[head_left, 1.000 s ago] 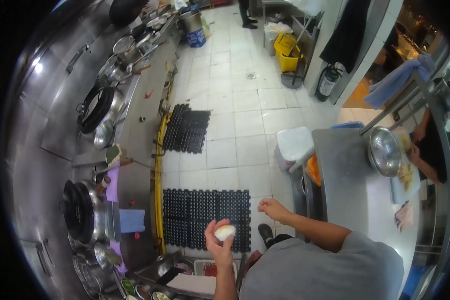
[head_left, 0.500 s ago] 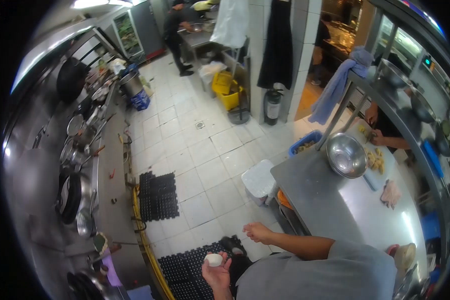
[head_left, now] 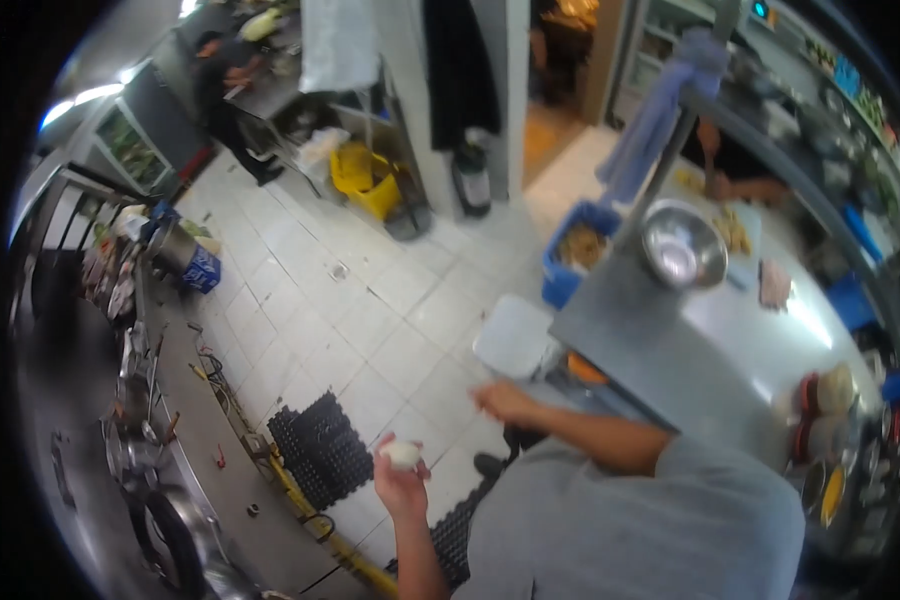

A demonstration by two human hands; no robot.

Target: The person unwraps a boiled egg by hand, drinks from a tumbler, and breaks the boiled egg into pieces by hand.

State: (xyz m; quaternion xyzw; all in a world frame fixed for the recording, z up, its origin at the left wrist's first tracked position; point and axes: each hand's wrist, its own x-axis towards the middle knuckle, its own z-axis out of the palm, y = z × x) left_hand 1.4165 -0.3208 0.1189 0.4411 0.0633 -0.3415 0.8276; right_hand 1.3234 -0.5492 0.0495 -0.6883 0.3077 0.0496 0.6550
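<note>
My left hand (head_left: 402, 487), palm up, has its fingers curled around a small white rounded object (head_left: 403, 456); blur hides its exact kind. Out in front of my body, over the floor, my right hand (head_left: 510, 404) shows loosely bent fingers with nothing visible in them. It is nearest to a white-lidded bin (head_left: 513, 335) beside the steel table (head_left: 660, 345).
On the table are a metal bowl (head_left: 684, 246) and a pink cloth (head_left: 774, 285). Behind it, a co-worker's hand (head_left: 745, 188) works at a cutting board. A blue crate (head_left: 562, 285) stands by the table end. Black mats (head_left: 320, 447) lie near the left counter (head_left: 225, 455).
My view has turned right and I have moved forward along the floor. The left hand has risen with the white object. My right hand still reaches out ahead of my body.
</note>
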